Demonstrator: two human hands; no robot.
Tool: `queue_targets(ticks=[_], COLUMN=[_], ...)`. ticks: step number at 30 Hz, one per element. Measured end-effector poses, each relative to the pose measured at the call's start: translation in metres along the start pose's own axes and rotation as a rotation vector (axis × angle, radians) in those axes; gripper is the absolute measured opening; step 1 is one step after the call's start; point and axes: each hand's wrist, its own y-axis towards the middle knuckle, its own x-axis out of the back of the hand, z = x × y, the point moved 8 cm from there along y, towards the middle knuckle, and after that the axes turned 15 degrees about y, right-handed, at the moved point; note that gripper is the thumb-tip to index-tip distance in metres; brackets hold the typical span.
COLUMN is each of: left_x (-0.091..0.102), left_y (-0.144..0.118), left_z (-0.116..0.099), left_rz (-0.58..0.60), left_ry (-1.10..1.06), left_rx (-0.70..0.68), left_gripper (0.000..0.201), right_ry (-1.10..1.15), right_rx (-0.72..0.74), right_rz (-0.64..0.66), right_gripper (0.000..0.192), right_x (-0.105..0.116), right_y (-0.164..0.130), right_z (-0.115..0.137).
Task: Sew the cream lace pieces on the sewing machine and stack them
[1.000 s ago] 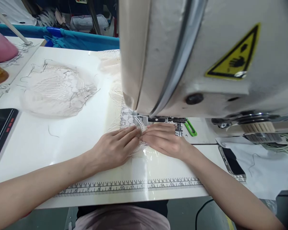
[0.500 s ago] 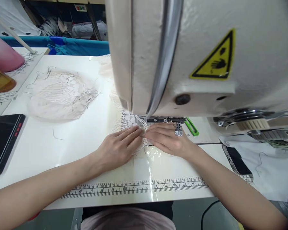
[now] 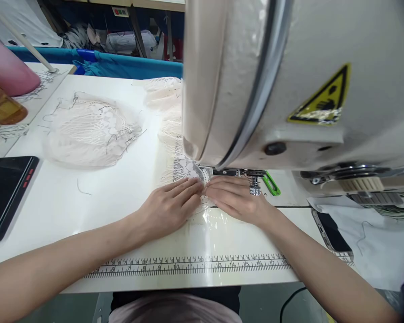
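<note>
A strip of white lace (image 3: 183, 167) runs across the table and under the head of a cream sewing machine (image 3: 289, 80). My left hand (image 3: 168, 207) lies flat on the lace, fingers stretched toward the presser foot (image 3: 234, 172). My right hand (image 3: 235, 197) presses the lace from the right, fingertips meeting those of the left hand just in front of the foot. A silver screw knob (image 3: 255, 188) of the machine stands over my right hand. The needle is hidden behind the machine head.
A heap of finished lace pieces (image 3: 90, 132) lies at the left. A black phone (image 3: 6, 190) sits at the left edge, another phone (image 3: 331, 235) at the right on white cloth. A printed ruler (image 3: 191, 265) lines the table's front edge. A green tool (image 3: 271, 184) lies beside the foot.
Both hands stay pressed on the lace at the presser foot. The camera view has shifted a little; the lace and hands sit in nearly the same place.
</note>
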Motion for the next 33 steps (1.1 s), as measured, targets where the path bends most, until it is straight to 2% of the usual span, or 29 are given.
queue_targets(ticks=[5, 11, 23, 33], left_x=[0.004, 0.002, -0.004, -0.007], left_y=[-0.002, -0.002, -0.001, -0.001], left_z=[0.008, 0.020, 0.024, 0.022], left_rz=[-0.004, 0.029, 0.048, 0.081], left_ry=[0.026, 0.039, 0.084, 0.118], left_rx=[0.050, 0.129, 0.160, 0.144], left_gripper=[0.025, 0.020, 0.012, 0.025], right_ry=[-0.047, -0.047, -0.090, -0.123], right_rx=[0.072, 0.147, 0.071, -0.020], right_rz=[-0.079, -0.087, -0.096, -0.085], right_gripper=[0.023, 0.020, 0.028, 0.031], right_x=[-0.005, -0.007, -0.010, -0.010], right_y=[-0.002, 0.009, 0.007, 0.004], right_z=[0.011, 0.023, 0.013, 0.004])
